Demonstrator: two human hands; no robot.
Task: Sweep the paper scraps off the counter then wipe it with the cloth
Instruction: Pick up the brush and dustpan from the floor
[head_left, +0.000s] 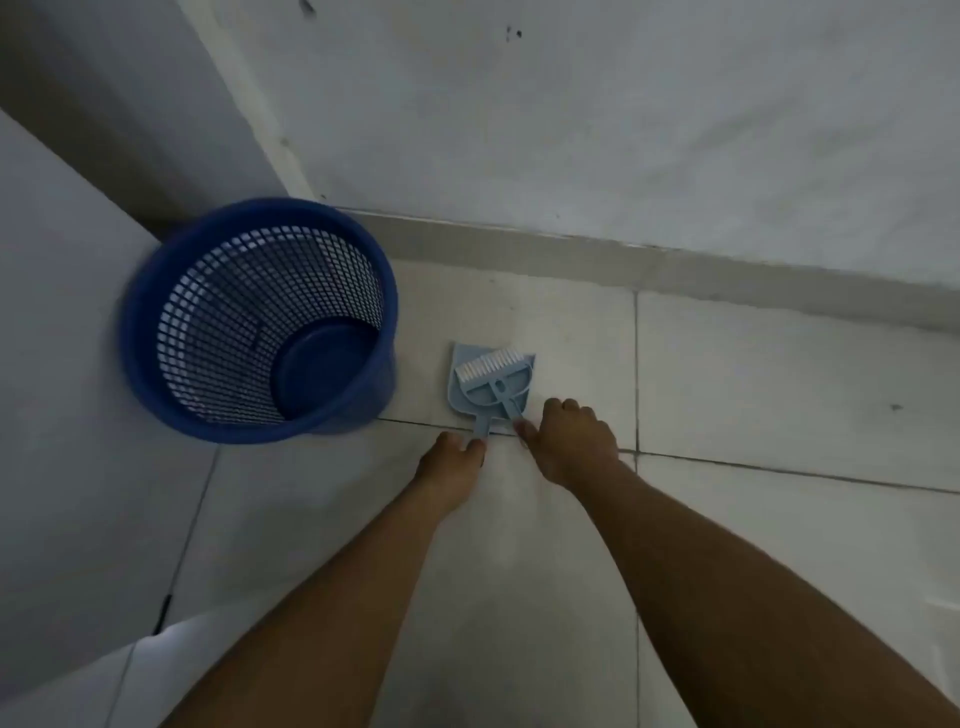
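Observation:
A small light-blue dustpan (461, 366) lies flat on the tiled floor, close to the wall. A matching hand brush (491, 365) with white bristles rests on top of it, both handles pointing toward me. My left hand (452, 462) pinches the end of the dustpan's handle. My right hand (571, 441) closes its thumb and fingers on the end of the brush's handle. No paper scraps, counter top or cloth are in view.
A dark blue mesh waste basket (249, 213) stands upright on the floor just left of the dustpan, and nothing shows inside it. A white wall with a skirting strip (571, 254) runs behind. A grey panel (62, 364) rises at the left.

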